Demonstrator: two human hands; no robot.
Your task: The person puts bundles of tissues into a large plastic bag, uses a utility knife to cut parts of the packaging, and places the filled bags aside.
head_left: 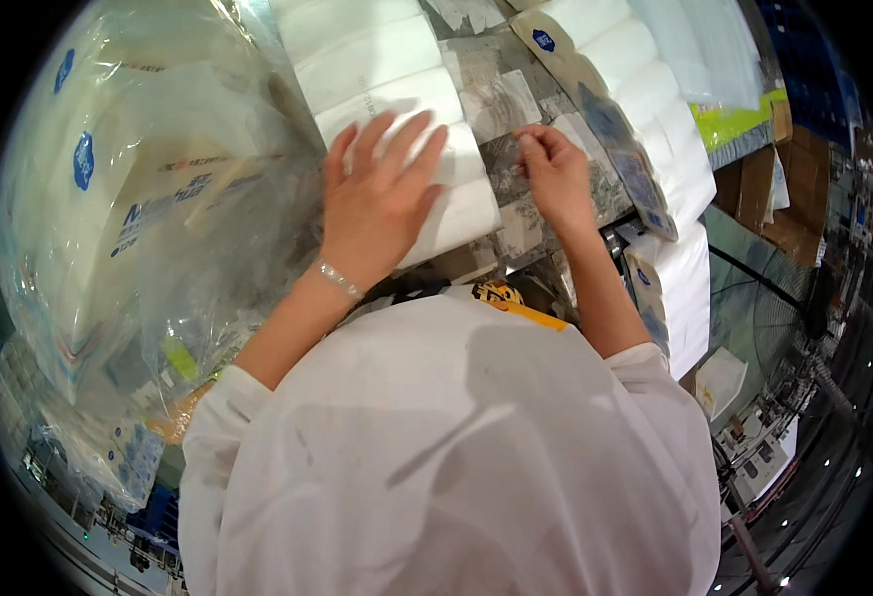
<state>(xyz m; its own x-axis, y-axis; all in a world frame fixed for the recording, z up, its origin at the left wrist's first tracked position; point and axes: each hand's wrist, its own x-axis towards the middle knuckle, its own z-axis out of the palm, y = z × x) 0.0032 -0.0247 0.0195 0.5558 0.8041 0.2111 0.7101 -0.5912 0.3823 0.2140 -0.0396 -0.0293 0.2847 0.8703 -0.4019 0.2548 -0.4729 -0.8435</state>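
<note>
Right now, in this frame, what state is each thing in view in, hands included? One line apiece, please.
left hand: palm down, fingers spread over the near row
right hand: fingers curled; any hold unclear
near row of white packs: side by side, partly covered by the left hand
right-hand row of white packs: lined up
clear plastic bag: bulging, wrinkled
bracelet: worn on left wrist

you wear a loose white top (436, 447), softly creased, its wide sleeves (213, 427) stopping partway along your forearms (292, 323). a pale, glinting bracelet (340, 279) circles your left wrist; your left hand (379, 189) and right hand (560, 181) are bare.
</note>
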